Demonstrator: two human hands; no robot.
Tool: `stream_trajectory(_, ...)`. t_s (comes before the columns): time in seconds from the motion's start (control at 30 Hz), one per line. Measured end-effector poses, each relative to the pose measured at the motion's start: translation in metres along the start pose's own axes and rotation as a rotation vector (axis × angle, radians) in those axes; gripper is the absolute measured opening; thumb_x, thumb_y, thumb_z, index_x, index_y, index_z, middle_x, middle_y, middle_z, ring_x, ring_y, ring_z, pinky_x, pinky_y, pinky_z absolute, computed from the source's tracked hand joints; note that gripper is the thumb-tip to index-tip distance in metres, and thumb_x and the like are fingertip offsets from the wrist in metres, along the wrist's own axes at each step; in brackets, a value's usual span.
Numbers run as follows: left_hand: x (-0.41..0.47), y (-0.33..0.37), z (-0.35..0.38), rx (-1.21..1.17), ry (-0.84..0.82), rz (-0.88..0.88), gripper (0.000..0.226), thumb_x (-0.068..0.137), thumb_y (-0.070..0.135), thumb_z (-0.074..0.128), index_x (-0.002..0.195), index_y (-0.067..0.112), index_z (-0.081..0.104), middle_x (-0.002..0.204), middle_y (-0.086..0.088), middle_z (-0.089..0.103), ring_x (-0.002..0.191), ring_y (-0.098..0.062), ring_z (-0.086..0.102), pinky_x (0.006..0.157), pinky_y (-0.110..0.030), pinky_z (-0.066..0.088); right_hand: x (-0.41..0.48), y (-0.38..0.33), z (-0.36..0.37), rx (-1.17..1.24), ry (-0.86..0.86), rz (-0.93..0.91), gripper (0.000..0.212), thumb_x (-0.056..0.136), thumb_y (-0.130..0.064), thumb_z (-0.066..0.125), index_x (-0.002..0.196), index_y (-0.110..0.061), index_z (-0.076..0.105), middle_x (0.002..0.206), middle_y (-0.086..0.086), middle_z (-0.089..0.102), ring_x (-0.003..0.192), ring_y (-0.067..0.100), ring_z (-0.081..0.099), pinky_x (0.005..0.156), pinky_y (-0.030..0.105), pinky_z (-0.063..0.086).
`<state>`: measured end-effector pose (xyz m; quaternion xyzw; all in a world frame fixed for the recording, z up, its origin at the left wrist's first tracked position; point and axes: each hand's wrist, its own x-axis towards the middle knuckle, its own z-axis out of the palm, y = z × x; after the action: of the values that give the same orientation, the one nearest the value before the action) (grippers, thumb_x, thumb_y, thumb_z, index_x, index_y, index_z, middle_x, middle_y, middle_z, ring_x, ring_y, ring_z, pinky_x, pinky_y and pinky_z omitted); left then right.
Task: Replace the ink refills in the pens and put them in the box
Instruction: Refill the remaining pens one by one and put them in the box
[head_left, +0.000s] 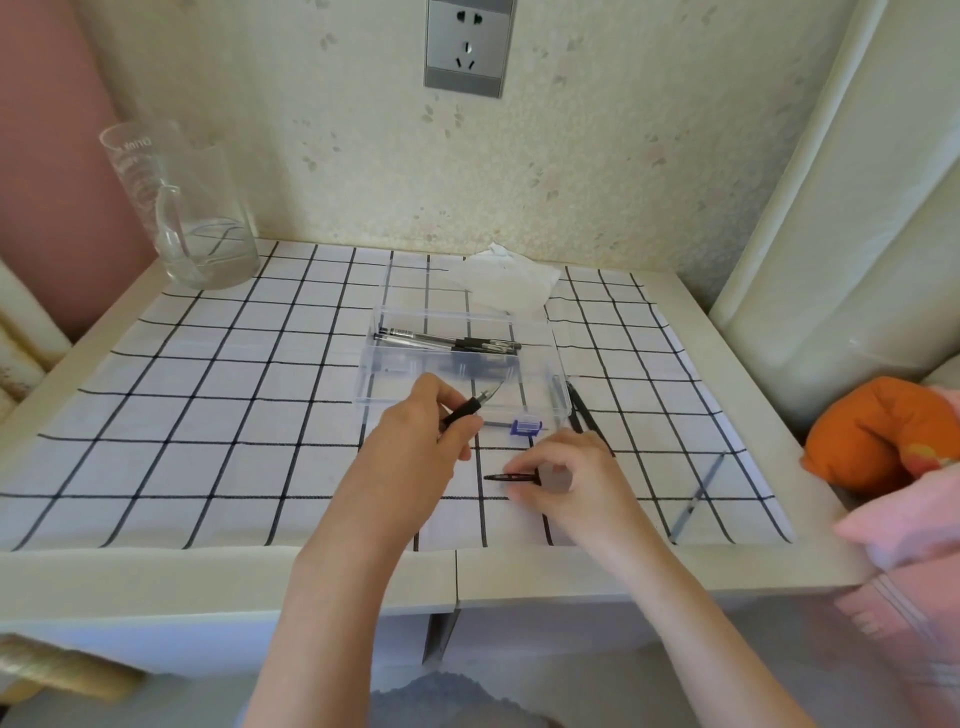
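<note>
The right hand (563, 480) is curling over the checked cloth (208, 457) nearest the person, its fingers closing on a black pen cap (511, 477) whose clip end is pointing left toward the other hand, probably so it can go onto the pen once the refill is in. Just up and left of it, the left hand (421, 431) is pinching the black grip of a pen (470, 408), tip angling up and away toward the box, which is likely keeping the nib off the cloth. Just past the right hand's knuckles a few dark refills or barrels (584, 415) are lying beside the box wall; which they are I cannot tell. Directly beyond both hands the clear box (558, 364) is sitting open, blue latch (526, 427) facing the person, finished pens (452, 342) resting along its far side. Farther still a crumpled tissue (509, 283) is lying by the wall, a glass jug (182, 208) is standing far left, and a wall socket (469, 47) is showing above.
</note>
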<state>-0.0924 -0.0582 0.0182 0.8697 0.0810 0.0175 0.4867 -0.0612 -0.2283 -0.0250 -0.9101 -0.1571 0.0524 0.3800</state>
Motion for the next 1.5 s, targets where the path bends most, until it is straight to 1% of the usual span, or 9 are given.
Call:
stream_trajectory(0.17,-0.002,0.002,0.0,-0.017,-0.014,0.015,0.006,0.092,0.029,0.052,0.093,0.026,0.048,0.076,0.008,0.063,0.062,-0.007,0.054,0.059,-0.021,0.041,0.003,-0.015,-0.011,0.307,0.126,0.076,0.008,0.079,-0.026,0.073,0.087,-0.029,0.073,0.085,-0.014,0.066,0.076,-0.008,0.052,0.067,0.008,0.038)
stream_trajectory(0.3,-0.001,0.005,0.002,-0.057,-0.025,0.031,0.009,0.092,0.028,0.054,0.097,0.022,0.05,0.077,0.006,0.063,0.06,-0.006,0.054,0.057,-0.014,0.04,0.009,-0.035,-0.014,0.764,0.102,0.214,0.022,0.078,-0.036,0.07,0.091,-0.019,0.074,0.079,-0.009,0.071,0.064,-0.002,0.056,0.054,0.013,0.039)
stream_trajectory(0.47,-0.002,0.008,0.002,-0.143,-0.044,0.06,0.007,0.092,0.025,0.054,0.09,0.02,0.052,0.071,0.005,0.065,0.05,0.001,0.05,0.051,-0.004,0.039,0.016,-0.046,-0.007,0.918,0.101,0.27,0.025,0.068,-0.036,0.075,0.082,-0.015,0.074,0.065,-0.008,0.063,0.061,0.009,0.047,0.053,0.018,0.037)
stream_trajectory(0.67,-0.005,0.012,0.003,-0.298,-0.104,-0.002,0.012,0.095,0.023,0.05,0.087,0.014,0.053,0.063,0.005,0.066,0.039,-0.001,0.039,0.041,-0.006,0.031,0.014,-0.043,-0.004,0.939,0.162,0.175,0.008,0.084,-0.018,0.067,0.085,-0.017,0.074,0.069,-0.008,0.064,0.06,0.007,0.046,0.059,0.017,0.04)
stream_trajectory(0.83,-0.004,0.014,0.006,-0.301,-0.103,0.002,0.011,0.094,0.025,0.051,0.087,0.016,0.054,0.064,0.006,0.065,0.043,0.0,0.041,0.044,-0.006,0.035,0.016,-0.042,-0.005,1.086,0.054,0.189,0.037,0.067,-0.04,0.076,0.091,-0.012,0.072,0.072,0.001,0.056,0.073,0.02,0.047,0.073,0.031,0.04)
stream_trajectory(1.0,-0.004,0.015,0.007,-0.263,-0.099,0.015,0.011,0.093,0.025,0.052,0.088,0.015,0.055,0.065,0.007,0.065,0.045,0.001,0.043,0.044,-0.005,0.035,0.017,-0.041,-0.004,1.126,0.001,0.201,0.02,0.074,-0.029,0.069,0.078,-0.01,0.069,0.067,0.003,0.058,0.075,0.027,0.044,0.08,0.034,0.037)
stream_trajectory(1.2,-0.003,0.012,0.004,-0.251,-0.072,0.022,0.01,0.094,0.024,0.051,0.09,0.016,0.054,0.067,0.006,0.066,0.047,-0.001,0.043,0.048,-0.005,0.037,0.017,-0.042,-0.009,1.162,-0.068,0.234,0.031,0.074,-0.032,0.067,0.097,-0.012,0.069,0.08,-0.003,0.06,0.073,0.013,0.052,0.056,0.016,0.041)
stream_trajectory(1.3,-0.004,0.013,0.005,-0.238,-0.074,0.024,0.009,0.094,0.025,0.051,0.089,0.018,0.053,0.067,0.007,0.066,0.047,0.0,0.043,0.047,-0.005,0.037,0.018,-0.04,-0.008,1.141,-0.036,0.255,0.018,0.073,-0.03,0.07,0.081,-0.014,0.067,0.07,0.0,0.054,0.069,0.013,0.048,0.059,0.019,0.039)
stream_trajectory(1.5,-0.004,0.013,0.003,-0.231,-0.073,0.027,0.009,0.094,0.024,0.051,0.088,0.017,0.053,0.065,0.007,0.065,0.047,0.0,0.043,0.047,-0.005,0.036,0.014,-0.042,-0.011,1.113,-0.052,0.258,0.034,0.072,-0.036,0.068,0.097,-0.013,0.071,0.086,-0.002,0.06,0.07,0.01,0.052,0.057,0.02,0.036)
